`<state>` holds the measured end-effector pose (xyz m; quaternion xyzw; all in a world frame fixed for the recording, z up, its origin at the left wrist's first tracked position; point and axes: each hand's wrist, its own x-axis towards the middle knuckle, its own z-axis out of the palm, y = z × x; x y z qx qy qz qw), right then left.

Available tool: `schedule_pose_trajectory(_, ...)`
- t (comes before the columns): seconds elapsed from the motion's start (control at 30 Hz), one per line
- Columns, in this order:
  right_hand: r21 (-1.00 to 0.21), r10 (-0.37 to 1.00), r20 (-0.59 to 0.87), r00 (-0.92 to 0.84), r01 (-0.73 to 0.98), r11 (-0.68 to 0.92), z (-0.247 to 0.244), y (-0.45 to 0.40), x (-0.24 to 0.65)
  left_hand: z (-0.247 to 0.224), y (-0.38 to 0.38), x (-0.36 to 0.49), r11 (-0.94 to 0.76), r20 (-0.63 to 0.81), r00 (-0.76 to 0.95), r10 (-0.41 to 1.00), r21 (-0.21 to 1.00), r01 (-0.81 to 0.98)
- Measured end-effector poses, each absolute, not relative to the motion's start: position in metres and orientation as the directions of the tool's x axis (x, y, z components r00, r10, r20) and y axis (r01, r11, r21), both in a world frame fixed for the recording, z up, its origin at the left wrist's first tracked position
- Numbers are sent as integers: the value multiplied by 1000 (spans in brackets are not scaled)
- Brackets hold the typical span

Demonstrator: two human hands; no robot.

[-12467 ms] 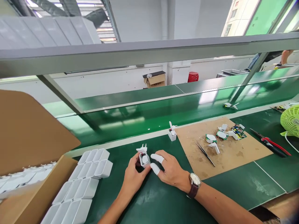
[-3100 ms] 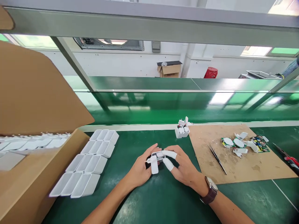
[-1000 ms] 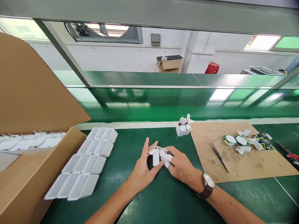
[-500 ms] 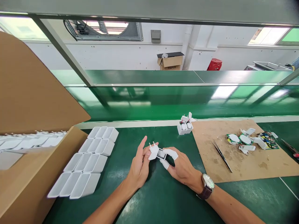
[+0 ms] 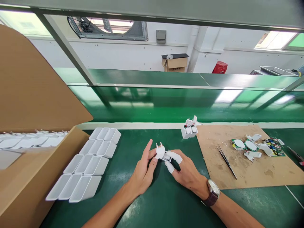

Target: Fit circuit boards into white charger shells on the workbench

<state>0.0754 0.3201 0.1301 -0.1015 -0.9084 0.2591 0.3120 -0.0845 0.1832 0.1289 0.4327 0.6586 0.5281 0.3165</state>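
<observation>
In the middle of the table a white two-pin plug housing (image 5: 161, 153) is held between both hands, its two metal pins pointing up and its dark hollow side toward the right. My left hand (image 5: 143, 173) pinches the pin end with thumb and fingers, the index finger raised. White finger cots cover the thumb and index finger of my right hand (image 5: 187, 169), which grips the other end. What lies inside the housing is too small to make out. Just beyond the hands stands a white case (image 5: 189, 132) with small plug parts and wires on top.
Rows of open white cases (image 5: 83, 164) stand on the left, beside a cardboard box (image 5: 66, 152) of white parts. On the right, a brown sheet (image 5: 213, 136) carries tweezers (image 5: 226, 161) and wired circuit boards (image 5: 250, 145). Pliers (image 5: 295, 154) lie at the far right edge.
The plug housing has tilted, so its pins stand more upright and less of its hollow side shows. Both hands have shifted slightly to the right in view.
</observation>
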Motion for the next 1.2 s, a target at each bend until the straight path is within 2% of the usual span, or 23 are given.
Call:
schedule_pose_trajectory(0.17, -476, 302, 561, -770, -2, 879, 137, 324, 79, 122, 182, -81, 1, 100, -314, 944, 951, 308)
schedule_pose_trajectory(0.27, -456, 266, 535, -802, -9, 890, 133, 327, 78, 120, 182, -80, -15, 145, -307, 941, 922, 388)
schedule_pose_trajectory(0.4, -449, 286, 502, -816, 36, 893, 126, 329, 75, 121, 185, -80, 64, 101, -355, 929, 903, 425)
schedule_pose_trajectory(0.67, -387, 270, 497, -825, 68, 919, 121, 327, 75, 128, 184, -81, 168, 5, -439, 899, 919, 355)
schedule_pose_trajectory(0.8, -420, 280, 481, -831, 61, 905, 120, 328, 75, 126, 182, -85, 184, 0, -425, 905, 901, 393)
schedule_pose_trajectory(0.87, -519, 320, 463, -827, 40, 854, 120, 328, 73, 122, 182, -87, 166, 15, -395, 919, 893, 419)
schedule_pose_trajectory(0.93, -725, 444, 404, -800, 17, 689, 121, 328, 70, 117, 183, -87, 122, 63, -363, 930, 876, 466)
schedule_pose_trajectory(1.0, -943, 577, 223, -786, -24, 333, 124, 327, 66, 113, 185, -84, 43, 178, -353, 918, 843, 537)
schedule_pose_trajectory(1.03, -993, 598, 105, -795, -48, 111, 126, 325, 64, 111, 187, -81, -4, 256, -359, 898, 819, 574)
schedule_pose_trajectory(1.1, -961, 544, -87, -834, -74, -266, 131, 322, 62, 110, 189, -76, -101, 420, -366, 831, 759, 643)
schedule_pose_trajectory(1.13, -920, 504, -140, -853, -76, -383, 134, 320, 61, 111, 190, -74, -141, 491, -365, 791, 727, 672)
schedule_pose_trajectory(1.2, -863, 454, -180, -873, -81, -498, 139, 317, 61, 113, 190, -70, -198, 593, -351, 725, 668, 718)
